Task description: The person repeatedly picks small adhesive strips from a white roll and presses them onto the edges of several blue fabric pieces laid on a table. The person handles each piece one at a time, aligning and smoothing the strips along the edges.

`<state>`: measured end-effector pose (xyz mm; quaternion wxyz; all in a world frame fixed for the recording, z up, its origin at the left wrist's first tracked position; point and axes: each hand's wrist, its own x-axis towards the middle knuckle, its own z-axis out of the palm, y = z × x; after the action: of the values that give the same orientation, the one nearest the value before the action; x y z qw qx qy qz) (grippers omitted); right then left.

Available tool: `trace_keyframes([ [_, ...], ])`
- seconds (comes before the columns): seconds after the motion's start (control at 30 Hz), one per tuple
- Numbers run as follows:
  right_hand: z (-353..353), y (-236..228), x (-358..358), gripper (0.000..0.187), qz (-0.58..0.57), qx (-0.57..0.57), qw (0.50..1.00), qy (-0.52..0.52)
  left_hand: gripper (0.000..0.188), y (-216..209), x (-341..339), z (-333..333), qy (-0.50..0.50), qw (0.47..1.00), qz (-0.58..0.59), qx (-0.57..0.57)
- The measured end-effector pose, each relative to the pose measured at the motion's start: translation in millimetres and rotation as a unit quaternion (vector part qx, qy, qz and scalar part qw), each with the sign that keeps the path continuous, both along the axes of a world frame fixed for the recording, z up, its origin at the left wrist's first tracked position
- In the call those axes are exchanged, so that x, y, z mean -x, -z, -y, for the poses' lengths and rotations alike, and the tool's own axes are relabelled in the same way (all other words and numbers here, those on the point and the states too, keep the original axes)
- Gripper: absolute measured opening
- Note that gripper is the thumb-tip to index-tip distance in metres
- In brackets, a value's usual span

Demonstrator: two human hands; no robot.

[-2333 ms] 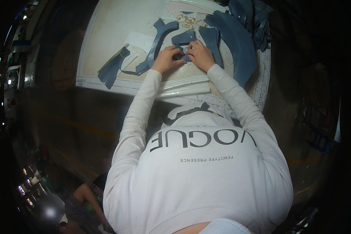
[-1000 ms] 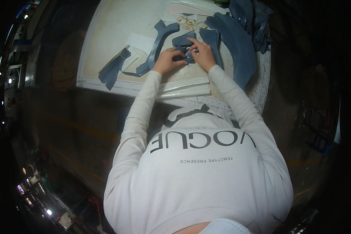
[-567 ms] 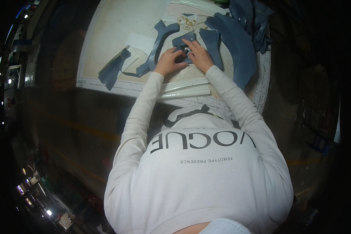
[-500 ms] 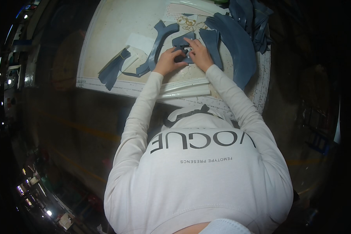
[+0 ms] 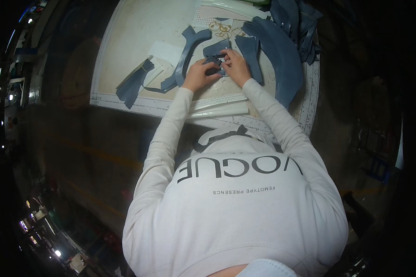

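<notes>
Close together on the table, both my hands work at a small stack of blue-grey fabric pieces (image 5: 212,60) with some white showing at its edge. My left hand (image 5: 199,76) curls around the near left side of this stack, thumb and fingers closing on it. From the right, my right hand (image 5: 236,67) pinches at the stack's edge with thumb and fingertips bent together. Just beyond lies another flat blue-grey fabric piece (image 5: 216,46). The fingers partly hide the pieces between them.
Curved blue-grey fabric strips (image 5: 186,53) lie left, beside a tied bundle of strips (image 5: 136,83). At the right are a wedge-shaped stack (image 5: 249,55) and a long curved stack (image 5: 284,64). Yellowish loops (image 5: 223,30) lie beyond; white rolled sheets (image 5: 219,109) lie near the front edge.
My right hand's fingers have drawn back from the far fabric piece and bent toward the stack. The small pieces in my left hand are lifted and bunched slightly.
</notes>
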<state>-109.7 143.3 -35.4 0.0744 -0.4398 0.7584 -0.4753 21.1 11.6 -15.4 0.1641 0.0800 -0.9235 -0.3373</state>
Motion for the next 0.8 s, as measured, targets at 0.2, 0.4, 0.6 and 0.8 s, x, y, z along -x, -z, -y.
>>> trace_keyframes([
  [0.2, -7.2, -9.2, 10.9, 0.041, 0.069, 0.066, 0.995, -0.04, 0.018, 1.7, 1.3, 2.4, -0.044, 0.997, 0.007, -0.071],
  [0.4, -0.2, -8.9, -1.3, 0.033, 0.082, 0.038, 0.988, -0.124, 0.022, 6.3, 0.8, 5.5, 0.012, 0.999, 0.028, 0.019],
  [0.6, 2.9, -7.5, -0.3, 0.031, -0.087, -0.02, 0.992, -0.092, 0.029, 3.3, -0.6, 0.5, 0.007, 0.999, 0.005, 0.031],
  [0.8, -2.4, -13.6, 13.7, 0.027, 0.015, 0.08, 0.996, -0.047, 0.026, -4.3, -1.1, 4.5, -0.004, 0.999, 0.037, -0.03],
])
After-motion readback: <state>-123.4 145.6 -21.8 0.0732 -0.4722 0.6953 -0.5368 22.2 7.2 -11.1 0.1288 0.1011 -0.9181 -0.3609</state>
